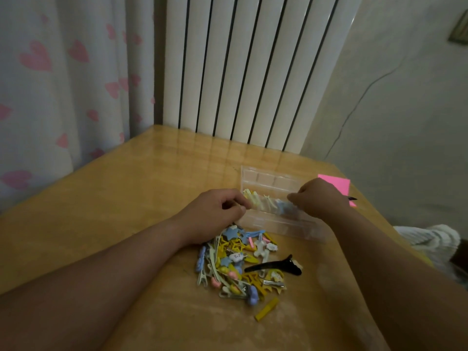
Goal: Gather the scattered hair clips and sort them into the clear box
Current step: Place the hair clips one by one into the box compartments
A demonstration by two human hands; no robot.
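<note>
Two clips gripped inside clear box (278,225) — yellow clip (249,196) pinched by left fingers (240,207), blue clip (282,207) by right fingers (293,198).

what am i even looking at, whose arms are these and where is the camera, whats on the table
There is no machine here: a person wears a camera on the head, so this one picture looks forward and down at their own bare arms. On the wooden table lies a clear box, and a row of pale yellow and blue clips already sits in it. The left hand and the right hand meet that row from either end with curled fingers; whether either pinches a clip is unclear. Nearer the person is a pile of clips not yet sorted, with a long black clip at its right edge and one yellow clip lying apart. A pink paper lies beyond the right hand. Behind stand a radiator and a curtain.
</note>
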